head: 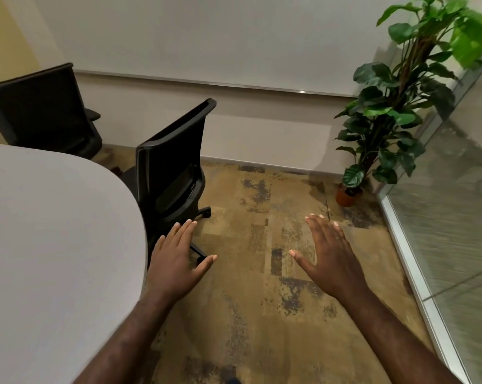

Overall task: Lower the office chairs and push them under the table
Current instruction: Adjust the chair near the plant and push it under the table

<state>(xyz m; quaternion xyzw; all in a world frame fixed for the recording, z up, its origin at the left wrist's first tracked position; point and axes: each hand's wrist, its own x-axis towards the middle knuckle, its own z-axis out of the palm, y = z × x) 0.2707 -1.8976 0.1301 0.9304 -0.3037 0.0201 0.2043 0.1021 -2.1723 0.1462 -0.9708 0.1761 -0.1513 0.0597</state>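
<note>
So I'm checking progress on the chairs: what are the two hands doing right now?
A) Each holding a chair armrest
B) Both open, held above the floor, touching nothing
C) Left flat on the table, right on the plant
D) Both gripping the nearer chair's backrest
B: the left hand and right hand are spread open over the floor, clear of the nearer chair.

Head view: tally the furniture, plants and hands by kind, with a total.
Black mesh-backed office chairs: 2, the near chair and the far chair
Rounded white table: 1
Green leafy potted plant: 1
Bare open hands: 2, the left hand and the right hand
Total: 6
</note>
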